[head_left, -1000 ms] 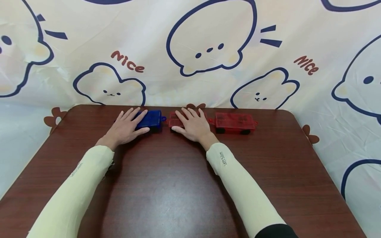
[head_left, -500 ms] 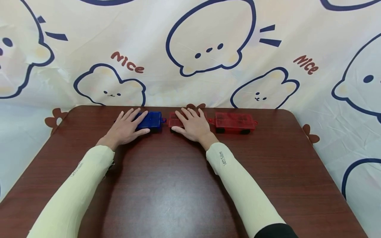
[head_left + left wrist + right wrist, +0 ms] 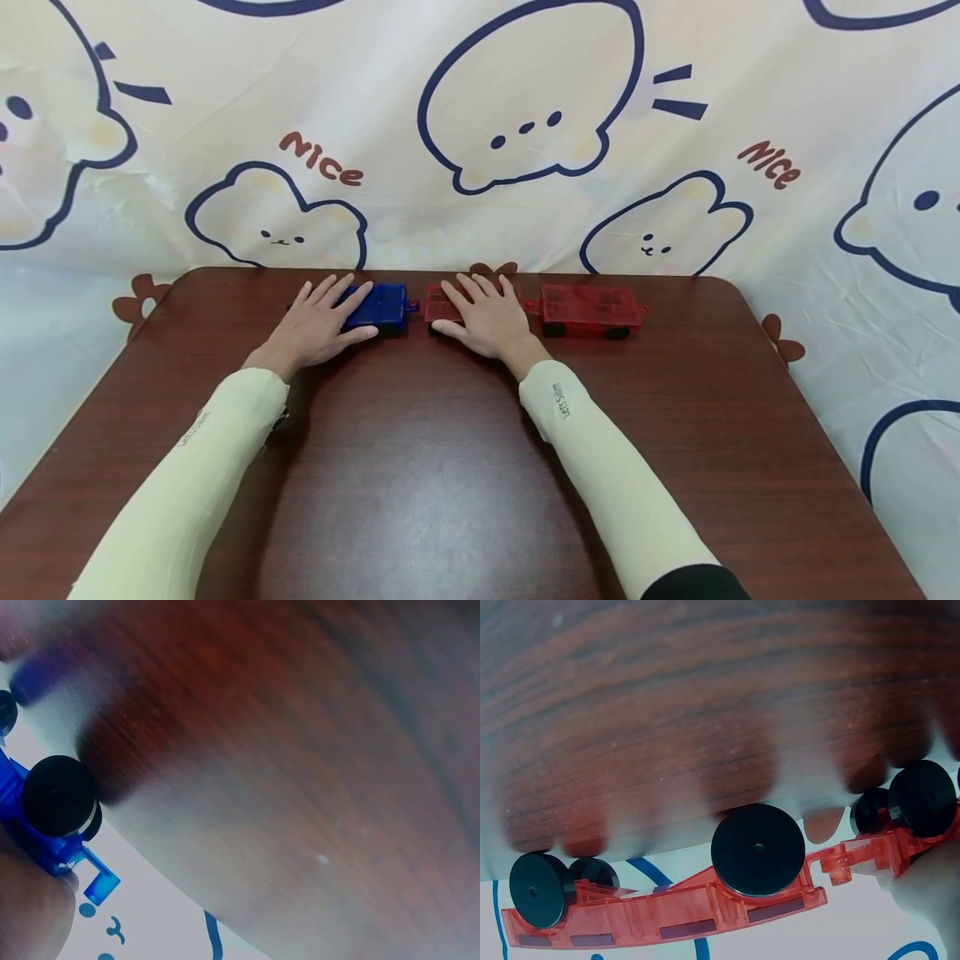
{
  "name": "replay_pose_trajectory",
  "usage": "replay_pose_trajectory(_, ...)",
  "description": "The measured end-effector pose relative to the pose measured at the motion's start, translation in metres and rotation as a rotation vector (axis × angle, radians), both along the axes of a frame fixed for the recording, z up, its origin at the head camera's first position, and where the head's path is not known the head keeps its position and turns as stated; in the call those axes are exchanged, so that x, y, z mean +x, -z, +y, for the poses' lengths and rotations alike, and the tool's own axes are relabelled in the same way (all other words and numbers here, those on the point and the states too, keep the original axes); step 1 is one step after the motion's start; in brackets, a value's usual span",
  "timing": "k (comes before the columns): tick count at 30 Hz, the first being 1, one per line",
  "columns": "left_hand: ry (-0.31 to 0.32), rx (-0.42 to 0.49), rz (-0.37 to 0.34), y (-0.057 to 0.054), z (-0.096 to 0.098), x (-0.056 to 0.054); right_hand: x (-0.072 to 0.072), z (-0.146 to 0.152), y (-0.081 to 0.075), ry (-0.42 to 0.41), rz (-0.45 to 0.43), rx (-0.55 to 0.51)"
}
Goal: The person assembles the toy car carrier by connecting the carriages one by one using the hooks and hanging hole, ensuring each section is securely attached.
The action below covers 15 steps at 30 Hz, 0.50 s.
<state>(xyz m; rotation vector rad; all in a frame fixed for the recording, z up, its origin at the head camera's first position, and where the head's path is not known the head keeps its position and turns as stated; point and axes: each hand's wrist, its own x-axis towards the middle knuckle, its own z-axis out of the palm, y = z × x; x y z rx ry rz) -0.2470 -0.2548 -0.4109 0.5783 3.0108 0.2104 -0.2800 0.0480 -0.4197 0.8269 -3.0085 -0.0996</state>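
Note:
My left hand (image 3: 311, 327) lies with fingers spread over the left part of a blue toy car (image 3: 384, 307), its thumb along the near side. Translucent red plastic makes up the middle toy car (image 3: 437, 302), on which my right hand (image 3: 491, 321) rests with spread fingers, hiding much of it. To its right stands another red toy car (image 3: 591, 307), coupled in line by small end loops. The left wrist view has the blue car's black wheel (image 3: 56, 796) and hook (image 3: 103, 885); in the right wrist view, black wheels (image 3: 757, 849) sit under a red chassis (image 3: 682, 915).
The cars stand in a row near the far edge of a dark brown wooden table (image 3: 420, 467). Directly behind that edge hangs a pale cloth (image 3: 480, 225) printed with cartoon animals. Light sleeves cover both forearms.

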Motion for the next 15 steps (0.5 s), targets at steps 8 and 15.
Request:
replay_pose_trajectory(8,-0.001,-0.011,0.002,-0.0015,0.0019,0.0002,-0.0012,0.0006,0.0003,0.003,-0.027,-0.003)
replay_pose_trajectory(15,-0.003,-0.021,0.006,-0.0014,0.0022,-0.0005,-0.0006,0.0003,0.0005,0.002,-0.015,0.005)
